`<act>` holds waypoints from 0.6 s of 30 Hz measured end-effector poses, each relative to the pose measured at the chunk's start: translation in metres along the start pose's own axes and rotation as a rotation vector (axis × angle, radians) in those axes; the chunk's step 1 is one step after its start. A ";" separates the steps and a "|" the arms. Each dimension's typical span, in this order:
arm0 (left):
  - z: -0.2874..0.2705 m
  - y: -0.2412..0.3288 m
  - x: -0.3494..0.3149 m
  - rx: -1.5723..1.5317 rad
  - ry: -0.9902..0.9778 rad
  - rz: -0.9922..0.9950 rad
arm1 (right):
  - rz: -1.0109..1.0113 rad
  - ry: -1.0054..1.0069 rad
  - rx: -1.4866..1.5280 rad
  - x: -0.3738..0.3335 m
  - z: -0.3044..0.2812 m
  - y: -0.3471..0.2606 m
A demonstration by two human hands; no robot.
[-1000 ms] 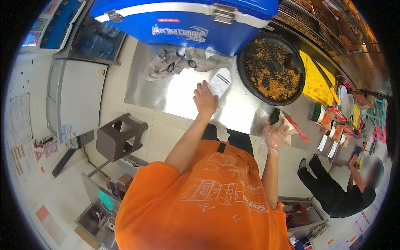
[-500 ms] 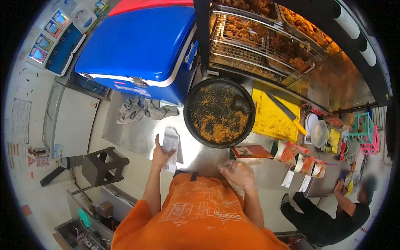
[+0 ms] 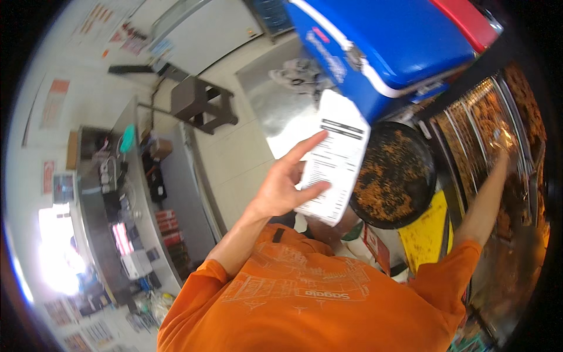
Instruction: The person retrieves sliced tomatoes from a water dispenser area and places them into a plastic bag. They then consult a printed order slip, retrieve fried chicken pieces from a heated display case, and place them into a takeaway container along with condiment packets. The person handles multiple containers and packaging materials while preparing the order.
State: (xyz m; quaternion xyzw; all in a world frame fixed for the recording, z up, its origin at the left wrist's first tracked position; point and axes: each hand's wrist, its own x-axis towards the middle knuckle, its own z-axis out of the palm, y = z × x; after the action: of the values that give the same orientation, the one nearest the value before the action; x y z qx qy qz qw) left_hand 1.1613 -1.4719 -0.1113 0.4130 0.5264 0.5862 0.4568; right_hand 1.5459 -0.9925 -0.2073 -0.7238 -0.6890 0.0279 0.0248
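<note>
My left hand (image 3: 282, 186) pinches a long white printed receipt (image 3: 339, 161) between thumb and fingers, holding it up in front of my body. My right arm stretches to the far right, into a lit warming cabinet (image 3: 476, 154) with wire racks. At its end my right hand (image 3: 503, 141), in a clear plastic glove, is close to brown fried pieces (image 3: 521, 88). Glare and blur hide its fingers, so any hold is unclear. Just right of the receipt stands a round black pan (image 3: 432, 170), its bottom scattered with brown crumbs; the receipt overlaps its left edge in view.
Beyond the pan stands a big blue cooler box (image 3: 410, 41). A grey cloth (image 3: 296, 76) lies on the steel counter (image 3: 252, 70). Near the pan is a yellow cutting board (image 3: 423, 234). A dark stool (image 3: 196, 102) stands on the floor at the left.
The view has turned toward the left. My right hand has gone from before my body into the warming cabinet. My left hand has raised the receipt, its print now facing up.
</note>
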 end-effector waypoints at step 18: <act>-0.004 0.009 -0.018 -0.077 -0.244 0.170 | 0.323 -0.465 1.280 -0.535 0.021 0.027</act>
State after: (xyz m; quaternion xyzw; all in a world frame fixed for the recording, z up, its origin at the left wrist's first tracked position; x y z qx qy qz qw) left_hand 1.1607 -1.4908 -0.1030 0.5066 0.4073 0.5878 0.4816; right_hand 1.5447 -1.5283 -0.2271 -0.6353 -0.4084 0.5858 0.2939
